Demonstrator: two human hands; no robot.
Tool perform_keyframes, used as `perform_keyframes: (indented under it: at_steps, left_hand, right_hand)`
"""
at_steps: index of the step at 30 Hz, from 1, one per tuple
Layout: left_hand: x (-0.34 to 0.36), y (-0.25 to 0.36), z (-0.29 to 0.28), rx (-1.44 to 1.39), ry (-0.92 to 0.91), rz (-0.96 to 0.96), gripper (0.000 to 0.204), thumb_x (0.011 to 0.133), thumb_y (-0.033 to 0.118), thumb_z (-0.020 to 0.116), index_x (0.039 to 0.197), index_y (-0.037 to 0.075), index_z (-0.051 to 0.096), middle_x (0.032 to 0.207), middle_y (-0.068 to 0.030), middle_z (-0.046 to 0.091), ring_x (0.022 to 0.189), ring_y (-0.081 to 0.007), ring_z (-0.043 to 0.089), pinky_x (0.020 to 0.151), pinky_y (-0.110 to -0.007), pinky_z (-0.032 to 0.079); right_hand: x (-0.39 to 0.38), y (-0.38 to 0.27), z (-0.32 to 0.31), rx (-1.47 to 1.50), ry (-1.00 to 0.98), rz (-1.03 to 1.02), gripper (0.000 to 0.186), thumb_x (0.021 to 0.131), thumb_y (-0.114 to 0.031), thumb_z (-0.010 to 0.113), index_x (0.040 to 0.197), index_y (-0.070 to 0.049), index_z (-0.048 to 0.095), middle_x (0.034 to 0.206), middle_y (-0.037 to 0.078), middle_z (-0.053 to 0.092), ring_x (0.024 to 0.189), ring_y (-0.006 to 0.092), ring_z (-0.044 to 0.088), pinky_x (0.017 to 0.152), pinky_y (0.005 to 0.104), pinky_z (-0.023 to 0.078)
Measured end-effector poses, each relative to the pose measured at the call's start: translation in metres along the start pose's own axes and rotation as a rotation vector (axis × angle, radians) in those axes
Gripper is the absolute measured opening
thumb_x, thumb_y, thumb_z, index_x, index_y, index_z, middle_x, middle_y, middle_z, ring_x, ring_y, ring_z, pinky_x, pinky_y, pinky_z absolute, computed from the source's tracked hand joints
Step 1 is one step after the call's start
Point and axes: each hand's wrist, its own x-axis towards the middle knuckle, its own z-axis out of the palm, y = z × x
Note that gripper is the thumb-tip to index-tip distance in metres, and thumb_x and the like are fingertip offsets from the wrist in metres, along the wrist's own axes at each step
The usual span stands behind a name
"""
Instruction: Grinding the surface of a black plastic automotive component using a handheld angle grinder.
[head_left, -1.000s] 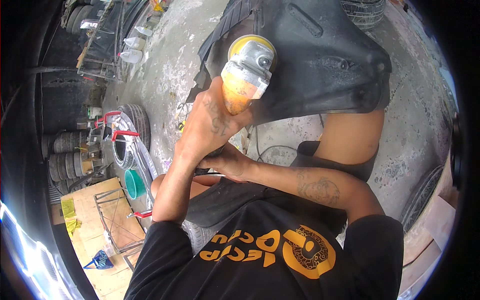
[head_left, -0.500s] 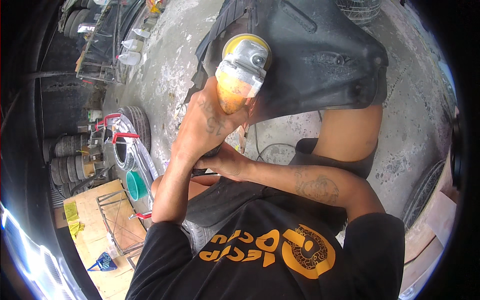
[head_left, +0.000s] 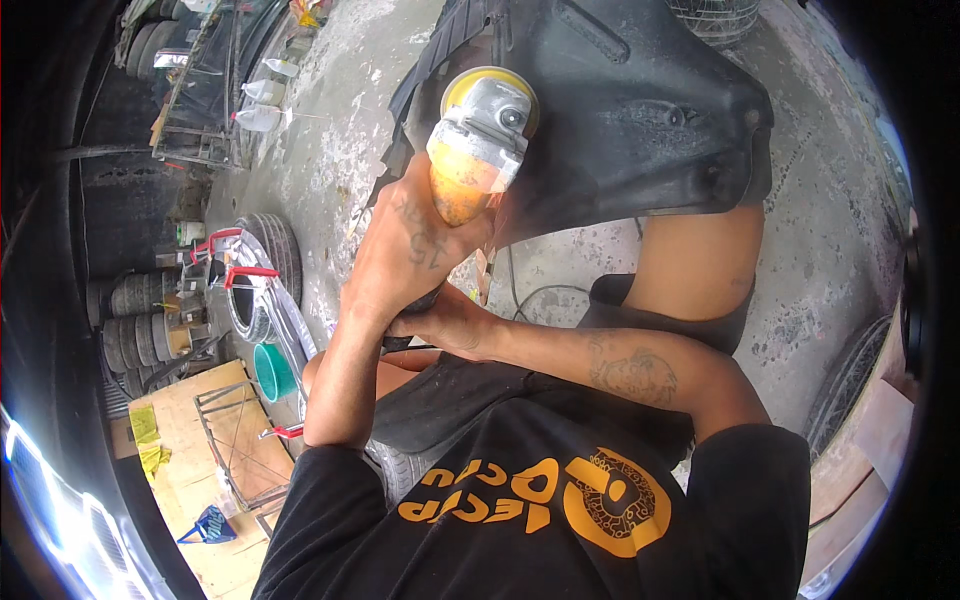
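An angle grinder [head_left: 466, 180] with an orange body, silver head and yellow disc lies over a large moulded black plastic part [head_left: 620, 160] with a ragged left edge, which reaches across my bare leg. My left hand [head_left: 410, 245] is closed round the grinder's body just below its head. My right hand [head_left: 445, 325] is closed lower down at the grinder's rear end, partly hidden under my left hand and wrist. The disc is over the plastic part's left side; whether it touches the surface I cannot tell. A dark cable [head_left: 545, 293] runs on the floor beyond my right forearm.
At left are a tyre [head_left: 277, 262], a silver piece with red-handled clamps [head_left: 250, 276], a green bucket [head_left: 270, 372], cardboard [head_left: 185, 465], stacked tyres [head_left: 135, 340], white jugs [head_left: 262, 92] and a metal frame [head_left: 195, 100]. Another tyre [head_left: 845, 390] stands at the right.
The grinder and both hands have shifted slightly to the left, and the plastic part has moved a little left and up with them. My grip looks unchanged.
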Motion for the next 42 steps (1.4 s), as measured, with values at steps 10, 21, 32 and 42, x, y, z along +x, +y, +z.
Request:
perform_keyframes:
  at_steps: [10,21,32,42]
  left_hand:
    - [-0.0005,-0.0033,0.0011,-0.048,0.014,0.028,0.048,0.078,0.018,0.079,0.116,-0.006,0.061,0.094,-0.0270,0.074,0.091,-0.0404,0.075,0.082,-0.044,0.057]
    - [0.0007,-0.0075,0.0010,-0.016,0.016,0.004,0.049,0.078,0.017,0.078,0.117,-0.006,0.061,0.095,-0.0272,0.074,0.093,-0.0405,0.075,0.083,-0.044,0.057]
    - [-0.0017,-0.0087,0.0009,-0.064,0.050,0.021,0.048,0.077,0.017,0.079,0.116,-0.006,0.061,0.094,-0.0276,0.074,0.091,-0.0416,0.075,0.082,-0.045,0.057]
    - [-0.0015,-0.0045,0.0018,0.002,0.034,0.030,0.043,0.079,0.012,0.078,0.116,-0.005,0.064,0.094,-0.0194,0.075,0.086,-0.0215,0.072,0.078,-0.038,0.056]
  right_hand:
    - [0.0014,-0.0027,0.0024,0.021,-0.016,-0.013,0.059,0.082,-0.011,0.085,0.133,-0.003,0.056,0.120,0.007,0.068,0.115,0.0183,0.067,0.101,0.0362,0.056]
    - [0.0021,-0.0006,0.0015,-0.011,0.002,-0.029,0.061,0.083,-0.012,0.087,0.133,-0.002,0.055,0.122,0.008,0.068,0.116,0.0196,0.066,0.101,0.0367,0.057]
    - [0.0028,-0.0023,0.0009,-0.049,-0.017,0.000,0.070,0.083,-0.019,0.088,0.139,-0.002,0.049,0.127,0.009,0.064,0.123,0.0204,0.063,0.105,0.0374,0.054]
    - [0.0036,-0.0032,-0.0001,-0.044,-0.052,-0.003,0.075,0.080,-0.019,0.090,0.140,-0.003,0.048,0.127,0.008,0.063,0.122,0.0202,0.062,0.104,0.0378,0.054]
